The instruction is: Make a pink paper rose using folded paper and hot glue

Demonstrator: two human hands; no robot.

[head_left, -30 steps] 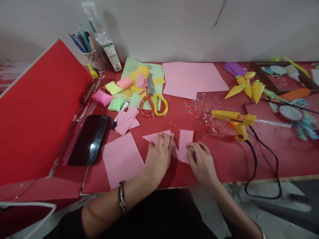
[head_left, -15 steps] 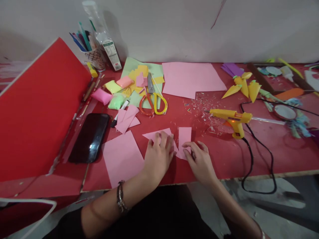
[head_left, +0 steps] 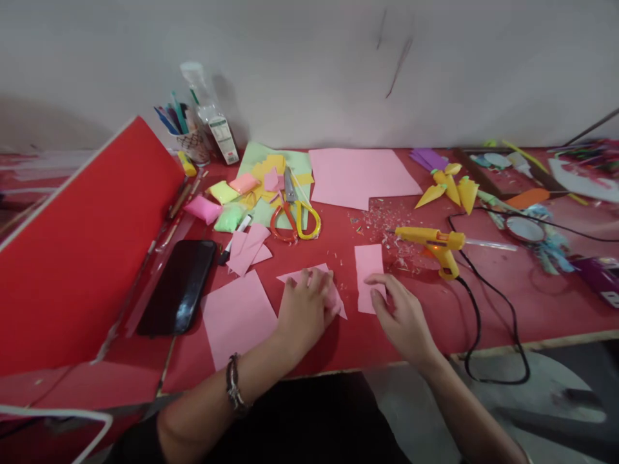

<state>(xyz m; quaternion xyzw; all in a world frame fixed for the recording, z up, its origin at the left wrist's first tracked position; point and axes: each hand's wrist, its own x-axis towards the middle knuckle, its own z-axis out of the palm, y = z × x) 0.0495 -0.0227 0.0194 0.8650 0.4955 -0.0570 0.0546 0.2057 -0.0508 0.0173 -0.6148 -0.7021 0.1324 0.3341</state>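
My left hand (head_left: 304,306) presses down on a folded pink paper triangle (head_left: 334,298), fingers bent over it and holding it against the red table. Much of that triangle is hidden under the hand. My right hand (head_left: 399,312) has thumb and forefinger closed at the right edge of a pink paper strip (head_left: 369,261), which lies apart from the triangle. A square-cornered pink sheet (head_left: 239,316) lies left of my left hand. Beyond it are several pink paper pieces (head_left: 249,248) on a marker (head_left: 225,255).
Scissors (head_left: 309,222) lie behind my hands, near a large pink sheet (head_left: 362,174). A yellow glue gun (head_left: 430,238) with a black cord (head_left: 476,309) lies right. Leftward are a phone (head_left: 178,287) and a red board (head_left: 97,258). Yellow paper cones (head_left: 452,187) lie at back right.
The pink strip has come away from the triangle and shifted right with my right hand, leaving a gap. My left hand stays on the triangle. The camera view has tilted up slightly.
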